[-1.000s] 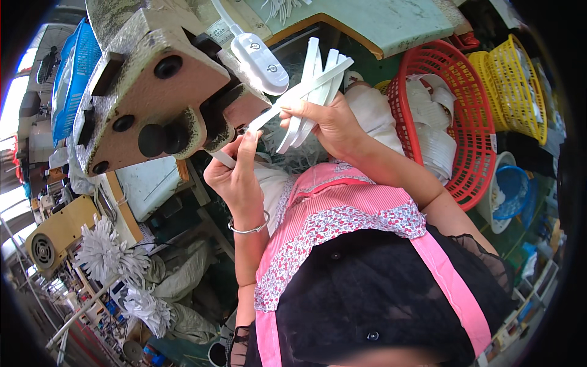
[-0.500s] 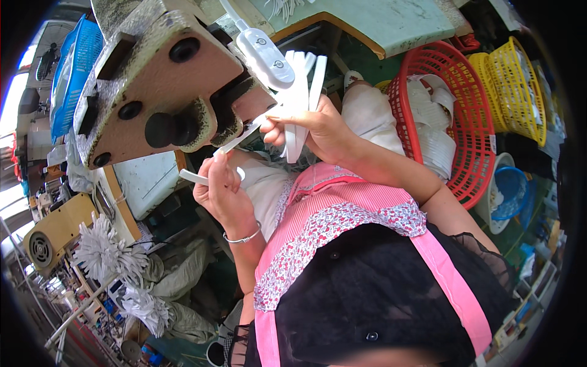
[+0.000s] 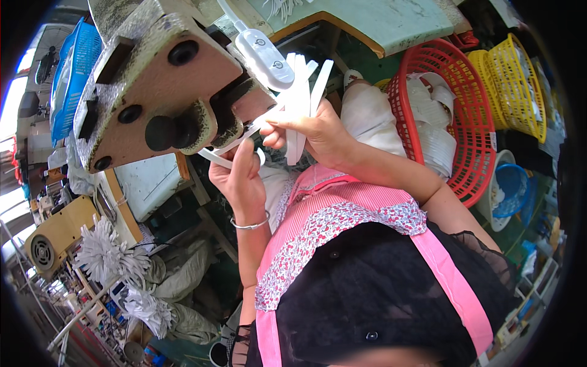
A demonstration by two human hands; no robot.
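My right hand (image 3: pixel 324 133) is closed round a bundle of flat white strips (image 3: pixel 298 98), which fan out above and below the fingers. Its thumb and forefinger pinch near one strip that runs left under the machine head. My left hand (image 3: pixel 239 183), with a silver bangle at the wrist, has its fingertips closed on a white strip (image 3: pixel 218 159), one end sticking out left and a loop curling at the right. Both hands are close together, just below the pinkish head of a sewing machine (image 3: pixel 153 104). The machine's needle area is partly hidden by the strips and fingers.
A white controller (image 3: pixel 264 58) on a cable hangs beside the machine head. To the right stand a red basket (image 3: pixel 397 113) with white pieces, yellow baskets (image 3: pixel 510 92) and a blue basin (image 3: pixel 512 189). Bunches of white strips (image 3: pixel 110 254) lie at the left. A pale green tabletop (image 3: pixel 391 24) is beyond.
My left hand has moved right, closer to my right hand, carrying the strip with it. The right hand has stayed nearly in place with the bundle.
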